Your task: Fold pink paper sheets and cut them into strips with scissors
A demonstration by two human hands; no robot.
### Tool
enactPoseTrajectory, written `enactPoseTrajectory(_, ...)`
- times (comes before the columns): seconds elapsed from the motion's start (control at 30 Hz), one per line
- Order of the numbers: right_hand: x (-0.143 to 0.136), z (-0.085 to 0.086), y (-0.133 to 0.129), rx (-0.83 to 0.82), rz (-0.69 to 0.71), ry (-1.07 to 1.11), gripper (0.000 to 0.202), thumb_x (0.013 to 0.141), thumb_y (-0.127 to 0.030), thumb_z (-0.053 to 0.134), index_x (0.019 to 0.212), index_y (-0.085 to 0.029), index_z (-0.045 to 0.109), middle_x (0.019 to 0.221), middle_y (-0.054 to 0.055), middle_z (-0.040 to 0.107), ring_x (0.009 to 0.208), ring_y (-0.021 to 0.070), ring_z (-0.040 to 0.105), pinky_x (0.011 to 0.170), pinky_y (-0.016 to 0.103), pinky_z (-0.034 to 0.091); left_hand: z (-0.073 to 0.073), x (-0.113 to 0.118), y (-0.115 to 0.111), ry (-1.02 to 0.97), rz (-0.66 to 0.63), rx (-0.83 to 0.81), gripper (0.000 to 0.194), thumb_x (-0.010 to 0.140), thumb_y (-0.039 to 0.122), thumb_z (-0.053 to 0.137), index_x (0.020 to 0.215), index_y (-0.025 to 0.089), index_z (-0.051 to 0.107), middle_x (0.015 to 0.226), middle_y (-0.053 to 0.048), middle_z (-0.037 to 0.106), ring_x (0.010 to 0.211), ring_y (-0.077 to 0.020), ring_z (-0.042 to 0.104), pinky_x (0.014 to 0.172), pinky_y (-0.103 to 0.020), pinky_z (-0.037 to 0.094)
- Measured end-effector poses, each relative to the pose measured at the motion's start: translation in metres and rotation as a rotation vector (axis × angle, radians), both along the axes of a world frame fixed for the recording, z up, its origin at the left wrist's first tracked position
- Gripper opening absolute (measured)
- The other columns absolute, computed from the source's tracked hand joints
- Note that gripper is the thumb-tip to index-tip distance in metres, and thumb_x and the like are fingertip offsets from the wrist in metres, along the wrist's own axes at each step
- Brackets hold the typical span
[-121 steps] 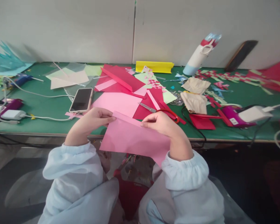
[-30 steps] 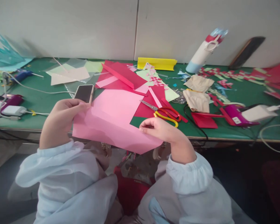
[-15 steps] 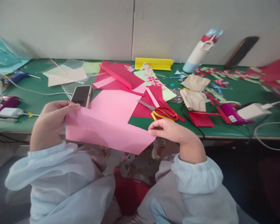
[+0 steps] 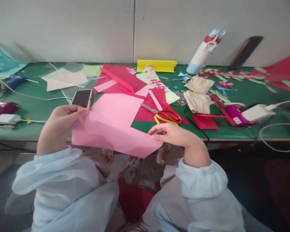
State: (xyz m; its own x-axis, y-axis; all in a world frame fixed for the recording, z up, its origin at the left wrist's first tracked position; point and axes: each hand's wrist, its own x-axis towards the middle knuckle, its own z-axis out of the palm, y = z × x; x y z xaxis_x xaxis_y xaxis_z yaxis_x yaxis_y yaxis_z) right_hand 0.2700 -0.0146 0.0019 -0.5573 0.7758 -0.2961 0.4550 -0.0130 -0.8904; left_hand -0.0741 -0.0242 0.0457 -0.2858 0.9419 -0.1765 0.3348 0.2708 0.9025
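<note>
A pink sheet of paper hangs over the table's front edge, held up between both hands. My left hand pinches its upper left corner, just in front of a phone. At the sheet's right end, my right hand grips the edge between thumb and fingers. Behind the held sheet lies more pink paper. Scissors with red and yellow handles rest just beyond my right hand, partly on red paper.
A yellow folded strip stands by the wall. Farther right are a white bottle, a dark phone leaning on the wall, cloth pieces and a white charger. A blue glue gun and cables lie left.
My left hand has moved slightly right with its corner of the sheet. My right hand has shifted slightly along the edge, leaving the sheet's right corner more exposed. The view has moved a little.
</note>
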Motion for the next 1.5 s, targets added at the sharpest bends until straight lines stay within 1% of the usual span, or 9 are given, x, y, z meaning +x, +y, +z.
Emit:
enactPoseTrajectory(0.2,-0.012,-0.008,0.002,-0.007,-0.072,0.067,0.022,0.07,-0.036,0.072,0.082,-0.018,0.073,0.081,0.004,0.074,0.073,0.017,0.065,0.07,0.029,0.049,-0.005,0.017,0.005,0.054,-0.028,0.161,0.023,0.074,0.036,0.07,0.084,0.014,0.069,0.069,0.001,0.064,0.063,-0.0109,0.053,0.059,-0.023,0.041)
enactPoseTrajectory(0.43,-0.015,-0.012,0.004,0.103,-0.399,0.292,0.031,0.069,-0.044,0.074,0.083,-0.016,0.071,0.081,0.004,0.073,0.072,0.0163,0.064,0.069,0.028,0.048,-0.013,0.02,0.009,0.374,0.126,0.647,0.039,0.081,0.025,0.063,0.118,0.011,0.058,0.124,-0.012,0.059,0.116,-0.0185,0.054,0.1,-0.029,0.043)
enactPoseTrajectory(0.6,-0.038,-0.029,0.002,0.087,-0.558,0.274,0.024,0.077,-0.039,0.064,0.084,-0.016,0.064,0.072,0.003,0.07,0.063,0.0157,0.063,0.058,0.025,0.047,-0.018,0.029,0.002,0.483,-0.095,0.481,0.029,0.088,0.028,0.051,0.112,0.017,0.062,0.114,-0.009,0.067,0.101,-0.0193,0.063,0.09,-0.033,0.051)
enactPoseTrajectory(0.73,-0.056,-0.039,-0.008,0.062,-0.447,0.013,0.015,0.084,-0.028,0.053,0.074,-0.018,0.058,0.06,0.001,0.065,0.048,0.0146,0.062,0.048,0.023,0.043,-0.036,0.055,-0.003,0.709,-0.454,0.461,0.03,0.089,0.028,0.048,0.112,0.017,0.066,0.115,-0.009,0.07,0.109,-0.023,0.063,0.096,-0.039,0.05)
enactPoseTrajectory(0.87,-0.062,-0.034,-0.019,0.166,-0.314,-0.196,0.027,0.088,-0.034,0.052,0.066,-0.019,0.055,0.054,0.0,0.065,0.044,0.0141,0.062,0.05,0.023,0.042,-0.062,0.079,-0.01,0.87,-0.736,0.43,0.042,0.095,0.035,0.041,0.13,0.017,0.056,0.139,-0.009,0.056,0.135,-0.0268,0.044,0.11,-0.045,0.039)
enactPoseTrajectory(1.0,-0.048,-0.021,-0.021,0.333,-0.259,-0.319,0.033,0.089,-0.034,0.053,0.06,-0.02,0.058,0.054,0.0,0.067,0.053,0.015,0.066,0.055,0.023,0.042,-0.078,0.086,-0.018,1.011,-0.739,0.37,0.047,0.097,0.037,0.039,0.138,0.018,0.049,0.149,-0.011,0.045,0.14,-0.0296,0.036,0.113,-0.049,0.034)
enactPoseTrajectory(1.13,-0.016,-0.011,-0.016,0.607,-0.528,-0.483,0.016,0.087,-0.03,0.058,0.077,-0.021,0.067,0.073,0.002,0.073,0.069,0.0183,0.069,0.062,0.026,0.043,-0.081,0.087,-0.022,1.075,-0.73,0.373,0.048,0.098,0.036,0.035,0.141,0.016,0.045,0.152,-0.011,0.04,0.141,-0.0308,0.034,0.114,-0.049,0.032)
enactPoseTrajectory(1.23,0.006,-0.011,-0.011,0.764,-0.604,-0.603,0.007,0.082,-0.022,0.064,0.087,-0.019,0.067,0.087,0.005,0.073,0.079,0.0214,0.068,0.068,0.029,0.045,-0.081,0.087,-0.022,1.091,-0.74,0.366,0.049,0.098,0.036,0.034,0.141,0.017,0.044,0.152,-0.01,0.039,0.142,-0.0318,0.031,0.113,-0.049,0.033)
enactPoseTrajectory(1.5,0.018,-0.022,-0.007,0.789,-0.523,-0.746,0.022,0.079,-0.02,0.068,0.1,-0.015,0.065,0.099,0.01,0.071,0.091,0.0269,0.065,0.077,0.036,0.05,-0.08,0.089,-0.022,1.101,-0.736,0.347,0.049,0.098,0.036,0.035,0.141,0.015,0.044,0.151,-0.012,0.04,0.142,-0.0325,0.031,0.113,-0.05,0.033)
